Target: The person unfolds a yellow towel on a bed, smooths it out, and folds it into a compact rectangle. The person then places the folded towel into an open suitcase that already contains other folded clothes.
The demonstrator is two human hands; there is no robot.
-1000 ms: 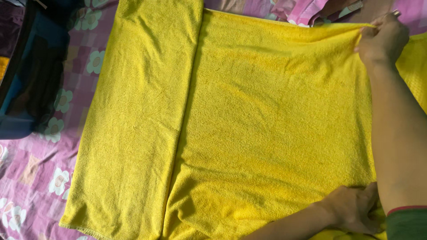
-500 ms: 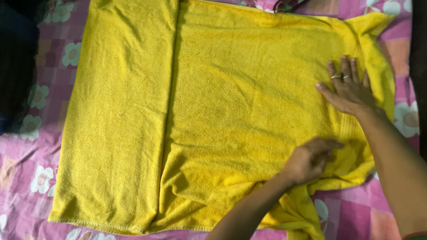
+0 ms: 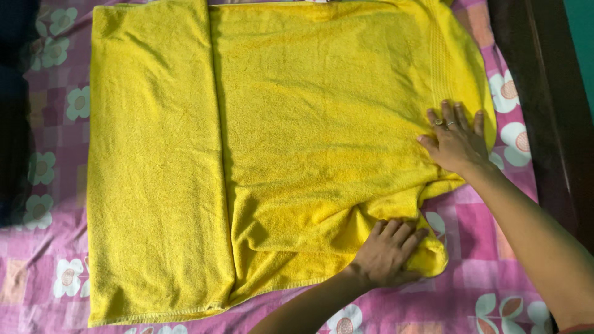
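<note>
The left hand [image 3: 391,252] lies low in the pic, fingers spread & flat, pressing down on the bunched near corner of the yellow towel [image 3: 322,124]; it grips nothing, just pushes on the cloth. Going from the left side: a dark thing [image 3: 12,124] sits at the far left edge, too dark to tell what it is. Next is the pink bedsheet [image 3: 52,179] w/ white flowers & squares. On it lies the towel, spread out wide. Its left part is one flat strip, & a folded layer lies over the rest, w/ a straight fold edge running top to bottom. The near right corner is crumpled under the left hand. Up & to the right, the right hand [image 3: 456,141] rests flat on the towel's right edge, fingers open & a bit apart, w/ rings on two fingers, holding nothing. At the far right is a dark wooden bed frame [image 3: 544,105].
</note>
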